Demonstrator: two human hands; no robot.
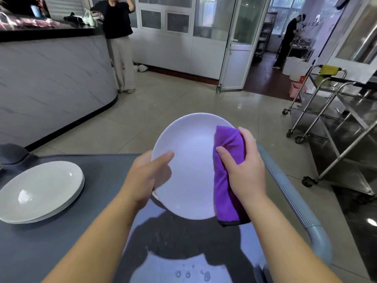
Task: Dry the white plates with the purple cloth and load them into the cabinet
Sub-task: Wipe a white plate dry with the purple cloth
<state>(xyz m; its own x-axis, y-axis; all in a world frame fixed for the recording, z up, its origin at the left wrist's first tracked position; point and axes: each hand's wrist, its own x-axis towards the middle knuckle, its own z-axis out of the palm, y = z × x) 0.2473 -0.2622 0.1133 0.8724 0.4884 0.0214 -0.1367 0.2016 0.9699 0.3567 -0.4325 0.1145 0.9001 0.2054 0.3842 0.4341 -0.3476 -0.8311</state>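
Round, glossy white plate (pixel 191 166) was held above the matte grey tabletop (pixel 98 180), face up. Left grip (pixel 151 174) pinched its left rim, thumb on the face. Right grip (pixel 242 166) clutched the folded, fuzzy purple cloth (pixel 224 193) against the right rim, its long axis running near to far. The bare face lay left of the cloth (probably the next wipe). A stack of white plates (pixel 40 190) sat at left.

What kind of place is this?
Probably a restaurant or canteen back area. Steel trolleys stand at the right, a stack of plates waits on a grey cart, and a long counter curves at the left. The left hand holds a white plate, the right hand a purple cloth.
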